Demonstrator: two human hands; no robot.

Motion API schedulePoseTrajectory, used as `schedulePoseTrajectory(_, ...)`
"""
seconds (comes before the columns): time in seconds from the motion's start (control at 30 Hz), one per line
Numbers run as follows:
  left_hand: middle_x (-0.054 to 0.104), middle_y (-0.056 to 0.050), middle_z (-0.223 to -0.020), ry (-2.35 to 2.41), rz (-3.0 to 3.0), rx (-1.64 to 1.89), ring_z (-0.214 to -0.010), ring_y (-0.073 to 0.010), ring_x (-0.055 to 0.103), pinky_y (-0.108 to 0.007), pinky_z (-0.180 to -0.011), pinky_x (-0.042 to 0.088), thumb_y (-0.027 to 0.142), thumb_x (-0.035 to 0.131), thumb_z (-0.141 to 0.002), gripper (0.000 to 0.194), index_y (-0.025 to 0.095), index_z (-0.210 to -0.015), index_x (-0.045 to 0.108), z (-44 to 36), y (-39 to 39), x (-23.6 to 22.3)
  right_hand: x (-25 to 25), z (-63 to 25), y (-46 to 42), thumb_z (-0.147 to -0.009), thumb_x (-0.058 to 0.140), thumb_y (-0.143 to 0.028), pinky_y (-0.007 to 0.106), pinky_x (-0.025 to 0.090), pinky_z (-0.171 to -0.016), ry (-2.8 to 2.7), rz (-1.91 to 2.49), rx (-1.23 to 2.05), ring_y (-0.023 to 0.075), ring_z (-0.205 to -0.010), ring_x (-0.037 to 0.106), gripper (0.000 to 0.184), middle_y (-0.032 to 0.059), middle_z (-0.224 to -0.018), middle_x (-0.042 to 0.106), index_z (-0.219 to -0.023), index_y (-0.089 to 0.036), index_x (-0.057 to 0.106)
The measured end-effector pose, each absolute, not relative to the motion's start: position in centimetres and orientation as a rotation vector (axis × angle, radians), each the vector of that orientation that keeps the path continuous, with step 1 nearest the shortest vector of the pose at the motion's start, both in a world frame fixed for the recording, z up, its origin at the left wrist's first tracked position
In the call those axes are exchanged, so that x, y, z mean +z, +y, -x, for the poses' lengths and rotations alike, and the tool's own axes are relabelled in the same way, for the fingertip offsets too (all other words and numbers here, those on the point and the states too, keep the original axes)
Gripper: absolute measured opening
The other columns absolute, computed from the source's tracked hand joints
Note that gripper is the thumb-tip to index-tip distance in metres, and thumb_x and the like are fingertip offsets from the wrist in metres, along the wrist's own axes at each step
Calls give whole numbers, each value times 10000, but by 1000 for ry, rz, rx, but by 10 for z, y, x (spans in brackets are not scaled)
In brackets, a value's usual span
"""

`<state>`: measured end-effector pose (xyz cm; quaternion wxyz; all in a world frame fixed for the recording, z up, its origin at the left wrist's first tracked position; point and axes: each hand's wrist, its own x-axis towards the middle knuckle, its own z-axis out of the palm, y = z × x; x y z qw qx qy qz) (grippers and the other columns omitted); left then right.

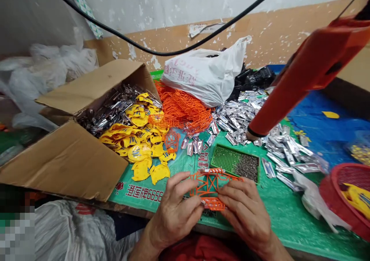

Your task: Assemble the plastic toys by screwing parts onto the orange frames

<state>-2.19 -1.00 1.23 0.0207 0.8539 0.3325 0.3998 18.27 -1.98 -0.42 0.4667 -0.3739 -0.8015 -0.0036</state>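
Observation:
Between both hands, low over the front of the table, is an orange plastic lattice frame (pixel 212 184) with a silvery strip along its far edge. My left hand (pixel 180 207) grips its left end, fingers curled and thumb near the lower edge. At the right end, my right hand (pixel 245 207) has its fingers wrapped over the frame. Just beyond the frame lies a green perforated tray (pixel 225 157) with many small dark metal pieces gathered at its right side. A heap of similar orange frames (pixel 185 107) lies farther back.
At left, an open cardboard box (pixel 63 157) lies tipped, dark glossy parts inside. Yellow plastic pieces (pixel 141 153) spill beside it. Silvery parts (pixel 237 118) spread behind the tray. A red-orange tube (pixel 303 76) slants down at right, above a red basket (pixel 332 203). A white bag (pixel 202 76) sits behind.

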Motion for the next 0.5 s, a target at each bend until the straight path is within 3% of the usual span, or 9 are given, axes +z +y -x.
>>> schedulePoseTrajectory(0.33,680,-53,-990,976,-2591,1242,-1128,-248,492,-411,-909,477,39,576,-799,171,188,-867,625,21,-9,12,-4,-182,-20,-876,549,-137,392,426,-763,-2004,898,-7,190,-776,608,100,42,-806,733,-922,-179,626)
schedulePoseTrajectory(0.5,709,-1,-855,1029,-2563,1155,-1036,-238,521,-467,-963,370,39,563,-808,178,197,-873,611,16,-8,17,1,-181,-17,-880,554,-145,372,411,-736,-2020,896,11,175,-741,594,75,32,-768,723,-880,-171,625)
